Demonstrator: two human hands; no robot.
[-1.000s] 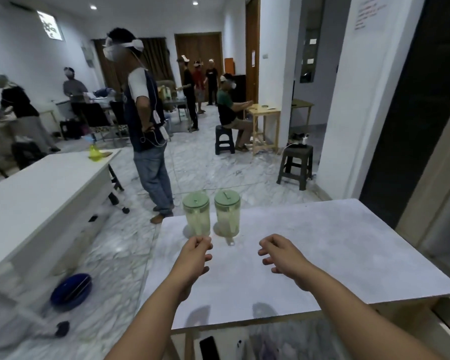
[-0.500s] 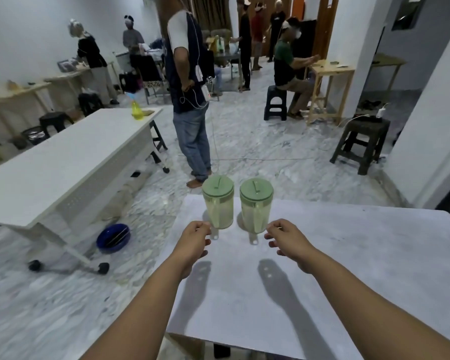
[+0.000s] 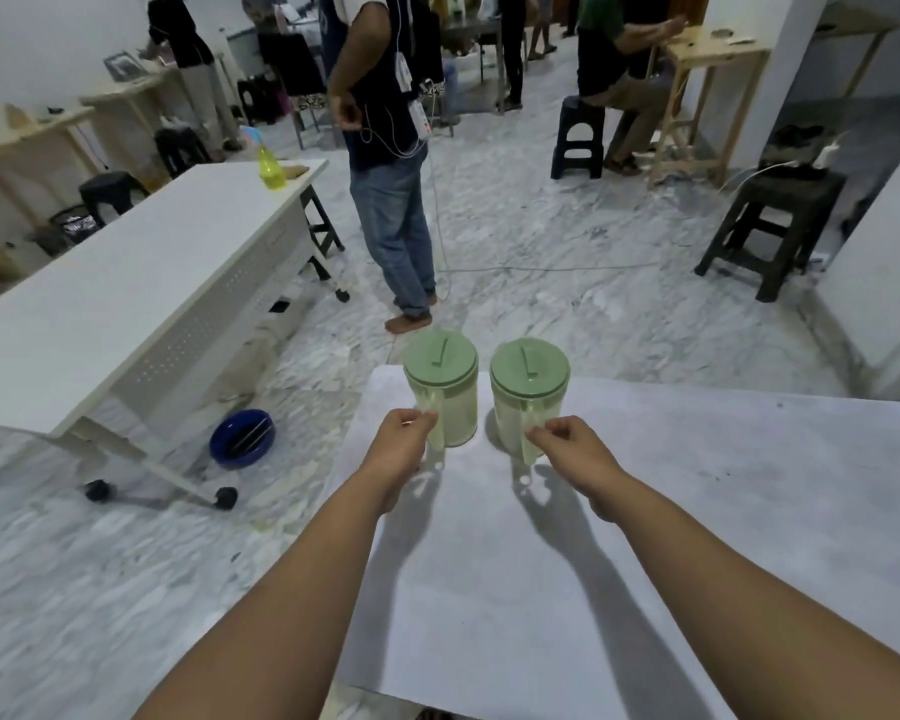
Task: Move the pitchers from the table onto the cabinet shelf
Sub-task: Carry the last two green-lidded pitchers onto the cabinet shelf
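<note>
Two pale green, see-through pitchers stand upright side by side at the far edge of my worktop (image 3: 697, 537), a grey-white surface. The left pitcher (image 3: 445, 402) and the right pitcher (image 3: 528, 407) each carry a flat green lid, and a narrow gap separates them. Both handles face toward me.

My left hand (image 3: 398, 449) reaches to the left pitcher, its grip curled around the handle, fingertips meeting the thumb at the top. My right hand (image 3: 572, 452) reaches to the right pitcher in the same way, its grip pinching that handle near its upper end. Both pitchers rest on the worktop, with both forearms stretched out over it.

Beyond the worktop is a marble floor. A person in jeans (image 3: 391, 163) stands just past the pitchers. To the left is a long white table (image 3: 126, 304) with a yellow bottle (image 3: 271, 166) on its far end, and a blue bowl (image 3: 241, 439) lies on the floor beneath it. A dark stool (image 3: 775, 226) stands to the right.
</note>
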